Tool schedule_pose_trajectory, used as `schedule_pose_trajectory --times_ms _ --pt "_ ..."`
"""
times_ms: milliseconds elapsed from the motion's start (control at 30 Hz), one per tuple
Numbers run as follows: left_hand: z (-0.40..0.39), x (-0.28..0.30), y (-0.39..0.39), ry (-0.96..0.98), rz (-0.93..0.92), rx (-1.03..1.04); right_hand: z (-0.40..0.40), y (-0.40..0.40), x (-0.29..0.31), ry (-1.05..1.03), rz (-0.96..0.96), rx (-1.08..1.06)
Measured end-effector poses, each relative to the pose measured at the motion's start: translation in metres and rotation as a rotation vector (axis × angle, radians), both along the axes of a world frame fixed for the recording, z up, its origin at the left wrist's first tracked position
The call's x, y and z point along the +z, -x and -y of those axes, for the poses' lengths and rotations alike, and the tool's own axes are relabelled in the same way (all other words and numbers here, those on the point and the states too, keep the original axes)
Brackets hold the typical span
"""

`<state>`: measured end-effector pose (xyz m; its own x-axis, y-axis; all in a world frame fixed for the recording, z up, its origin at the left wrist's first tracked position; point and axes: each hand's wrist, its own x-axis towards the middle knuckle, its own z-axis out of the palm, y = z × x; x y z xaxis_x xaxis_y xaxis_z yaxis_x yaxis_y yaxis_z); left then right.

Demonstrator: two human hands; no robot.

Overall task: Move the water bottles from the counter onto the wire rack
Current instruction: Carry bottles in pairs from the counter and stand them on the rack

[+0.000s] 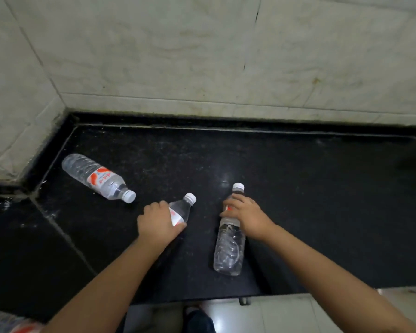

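Note:
Three clear plastic water bottles with white caps and red-and-white labels lie on the black stone counter (298,188). My left hand (157,221) is wrapped around the label of the middle bottle (183,207), whose cap points up and to the right. My right hand (246,215) grips the right bottle (229,246) at its label, cap pointing away from me and base toward me. The third bottle (96,177) lies untouched at the left, near the counter's corner, with its cap toward the middle. No wire rack shows in this view.
Pale marble wall tiles (178,56) rise behind and left of the counter, which has a raised black back lip (226,123). The counter's front edge runs along the bottom, with light floor tiles (286,313) and a dark shoe (199,320) below it.

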<state>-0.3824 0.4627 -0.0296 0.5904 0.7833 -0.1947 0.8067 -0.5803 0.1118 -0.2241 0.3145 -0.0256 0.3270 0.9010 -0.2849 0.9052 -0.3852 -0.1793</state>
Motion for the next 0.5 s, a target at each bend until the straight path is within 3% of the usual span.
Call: schedule_pose_trajectory --times_ms 100,233,400,500 --pt "0.009 -0.006 -0.004 -0.086 0.047 -0.023 -0.015 0.021 -0.007 -0.23 -0.014 -0.456" --pt "0.0 -0.021 0.004 -0.152 0.145 -0.144 -0.046 0.033 -0.005 -0.085 0.02 -0.768" --pt "0.006 -0.019 0.003 -0.081 0.032 -0.163 -0.051 0.021 -0.013 -0.007 -0.137 -0.903" --pt "0.008 -0.019 0.001 -0.102 0.09 -0.134 -0.047 0.019 -0.015 -0.031 -0.125 -0.877"
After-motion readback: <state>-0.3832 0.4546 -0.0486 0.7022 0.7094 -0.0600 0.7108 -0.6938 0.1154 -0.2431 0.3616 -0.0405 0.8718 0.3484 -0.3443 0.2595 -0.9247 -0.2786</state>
